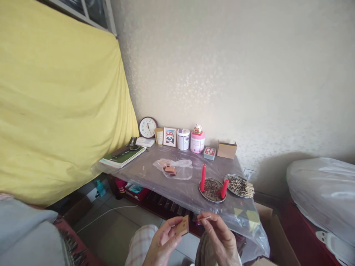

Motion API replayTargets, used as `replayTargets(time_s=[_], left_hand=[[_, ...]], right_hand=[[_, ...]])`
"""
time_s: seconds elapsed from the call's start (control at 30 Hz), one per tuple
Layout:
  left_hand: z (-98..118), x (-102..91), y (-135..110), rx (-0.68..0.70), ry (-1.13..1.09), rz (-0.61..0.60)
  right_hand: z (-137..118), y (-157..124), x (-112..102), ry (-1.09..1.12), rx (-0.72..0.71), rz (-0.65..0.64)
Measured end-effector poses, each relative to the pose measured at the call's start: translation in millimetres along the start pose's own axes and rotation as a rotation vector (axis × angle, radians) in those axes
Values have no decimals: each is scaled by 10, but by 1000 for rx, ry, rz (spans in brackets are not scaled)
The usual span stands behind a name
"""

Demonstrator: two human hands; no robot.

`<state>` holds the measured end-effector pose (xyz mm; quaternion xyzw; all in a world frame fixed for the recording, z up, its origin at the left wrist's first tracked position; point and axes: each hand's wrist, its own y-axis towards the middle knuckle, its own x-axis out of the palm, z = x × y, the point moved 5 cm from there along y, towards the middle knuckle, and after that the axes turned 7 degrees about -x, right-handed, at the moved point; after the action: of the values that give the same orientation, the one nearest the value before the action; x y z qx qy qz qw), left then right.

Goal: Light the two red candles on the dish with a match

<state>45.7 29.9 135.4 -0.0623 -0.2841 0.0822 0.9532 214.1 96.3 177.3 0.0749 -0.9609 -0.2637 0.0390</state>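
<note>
My left hand holds a small tan matchbox up on edge between thumb and fingers, in front of the table. Just to its right, my right hand pinches a thin matchstick, a short gap away from the box. Beyond my hands, two red candles, a tall one and a shorter one, stand on a round metal plate covered in dark bits. More brown matchboxes lie on a clear plastic bag.
A second plate bears several pale sticks. Along the wall stand a clock, a panda picture, a white tin, a pink tub and a cardboard box. Books lie at the left of the plastic-covered table.
</note>
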Motion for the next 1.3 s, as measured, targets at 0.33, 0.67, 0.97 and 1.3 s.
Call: replayTargets(time_s=[0.33, 0.67, 0.97, 1.3], left_hand=[[5, 20, -16, -7, -10, 59], [27, 79, -43, 25, 43, 58], [83, 107, -97, -33, 37, 125], [74, 115, -77, -36, 67, 125]], right_hand=[[-336, -25, 105, -245, -304, -151], [-302, -78, 188, -292, -288, -82], [-220, -124, 168, -312, -268, -104], [-377, -99, 202, -454, -438, -127]])
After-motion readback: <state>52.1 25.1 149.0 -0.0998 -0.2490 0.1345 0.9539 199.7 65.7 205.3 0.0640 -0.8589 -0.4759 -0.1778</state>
